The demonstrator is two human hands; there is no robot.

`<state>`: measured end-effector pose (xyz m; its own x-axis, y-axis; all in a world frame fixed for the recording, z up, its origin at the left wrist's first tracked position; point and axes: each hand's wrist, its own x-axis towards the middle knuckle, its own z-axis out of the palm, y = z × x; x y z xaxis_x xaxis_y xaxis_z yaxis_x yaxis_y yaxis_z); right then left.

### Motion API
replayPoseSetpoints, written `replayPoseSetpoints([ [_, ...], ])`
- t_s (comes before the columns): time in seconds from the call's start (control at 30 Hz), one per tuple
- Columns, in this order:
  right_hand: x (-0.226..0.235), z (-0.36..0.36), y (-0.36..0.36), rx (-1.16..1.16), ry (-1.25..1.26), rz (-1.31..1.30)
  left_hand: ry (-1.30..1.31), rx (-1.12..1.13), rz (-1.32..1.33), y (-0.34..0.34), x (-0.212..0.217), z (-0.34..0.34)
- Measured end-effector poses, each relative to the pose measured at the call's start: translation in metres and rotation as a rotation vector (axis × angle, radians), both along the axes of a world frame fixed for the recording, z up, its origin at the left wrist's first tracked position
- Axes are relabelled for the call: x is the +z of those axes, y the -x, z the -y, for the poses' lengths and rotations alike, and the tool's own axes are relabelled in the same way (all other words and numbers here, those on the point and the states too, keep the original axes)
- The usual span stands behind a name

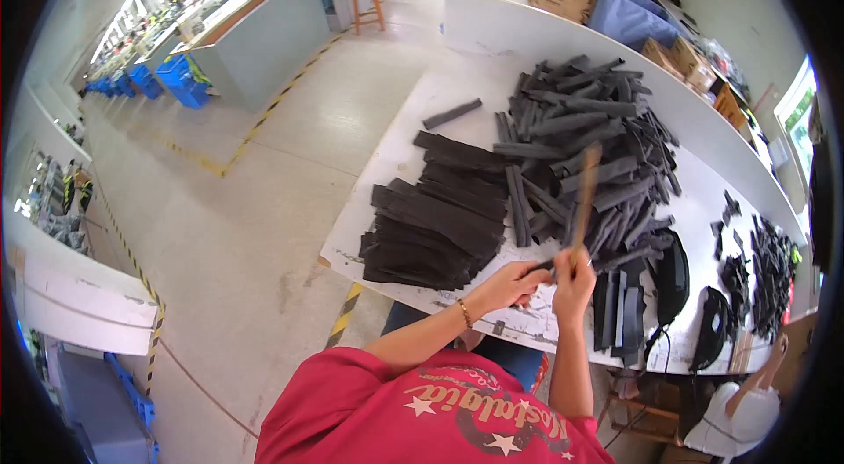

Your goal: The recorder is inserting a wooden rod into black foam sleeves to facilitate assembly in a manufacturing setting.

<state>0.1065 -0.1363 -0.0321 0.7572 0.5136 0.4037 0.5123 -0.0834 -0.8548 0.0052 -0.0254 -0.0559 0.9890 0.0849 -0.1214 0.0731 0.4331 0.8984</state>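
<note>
At the near edge of the white table, my right hand (573, 278) is closed around a long thin wooden stick (587, 196). The stick points up and away from me and is blurred by motion. My left hand (512, 285) is closed beside it, pinching the end of a dark strip (543, 267) that reaches toward the right hand. Left of my hands lies a spread stack of flat black fabric strips (431, 231). Beyond my hands rises a large heap of dark grey rolled or tube-like pieces (585, 121). One such piece (453, 114) lies apart at the far left.
Right of my hands are flat dark pieces (620, 310) and black curved items (673, 279) with a cord. A low white partition (510, 20) borders the table's far side. Another person's arm (772, 363) shows at the lower right. A wooden stool (366, 3) stands far off.
</note>
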Motion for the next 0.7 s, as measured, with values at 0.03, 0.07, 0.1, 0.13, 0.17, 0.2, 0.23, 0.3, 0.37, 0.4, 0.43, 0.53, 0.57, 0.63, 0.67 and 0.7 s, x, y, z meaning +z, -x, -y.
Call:
replayPoseSetpoints([
  [0.03, 0.011, -0.009, -0.006, -0.050, -0.050, -0.025, 0.027, 0.033, 0.000, 0.001, -0.004, 0.005],
  [0.07, 0.025, -0.016, -0.013, -0.110, -0.097, -0.050, -0.009, 0.098, 0.006, 0.005, 0.002, 0.014],
  [0.1, 0.040, -0.024, -0.015, -0.113, -0.196, -0.137, -0.115, 0.122, 0.034, 0.011, 0.010, 0.020],
  [0.13, 0.054, -0.033, -0.017, -0.118, -0.303, -0.218, -0.223, 0.145, 0.068, 0.016, 0.017, 0.023],
  [0.17, 0.065, -0.039, -0.021, -0.144, -0.383, -0.218, -0.215, 0.116, 0.075, 0.020, 0.020, 0.026],
  [0.2, 0.071, -0.043, -0.028, -0.168, -0.466, -0.216, -0.178, 0.107, 0.069, 0.025, 0.020, 0.032],
  [0.23, 0.073, -0.048, -0.040, -0.198, -0.573, -0.117, -0.142, 0.101, 0.062, 0.031, 0.019, 0.037],
  [0.3, 0.088, -0.048, -0.056, -0.222, -0.563, -0.230, -0.314, -0.055, 0.056, 0.050, -0.003, 0.047],
  [0.37, 0.094, -0.037, -0.069, -0.168, -0.485, -0.421, -0.488, -0.207, 0.057, 0.057, -0.008, 0.049],
  [0.4, 0.094, -0.036, -0.066, -0.176, -0.487, -0.418, -0.353, -0.043, -0.050, 0.061, 0.003, 0.048],
  [0.43, 0.094, -0.036, -0.057, -0.139, -0.345, -0.356, -0.216, 0.122, -0.157, 0.062, 0.008, 0.046],
  [0.53, 0.089, -0.032, -0.019, 0.001, -0.116, -0.353, -0.192, 0.629, 0.290, 0.026, 0.053, 0.007],
  [0.57, 0.082, -0.033, -0.012, 0.040, -0.125, -0.381, -0.132, 0.700, 0.324, 0.009, 0.072, 0.002],
  [0.63, 0.074, -0.036, 0.000, 0.155, -0.168, -0.447, -0.082, 0.538, 0.269, -0.007, 0.066, -0.020],
  [0.67, 0.074, -0.034, 0.006, 0.171, -0.156, -0.500, -0.032, 0.359, 0.220, -0.011, 0.062, -0.027],
  [0.7, 0.068, -0.032, 0.005, 0.206, -0.205, -0.566, 0.100, 0.401, 0.268, -0.014, 0.058, -0.029],
])
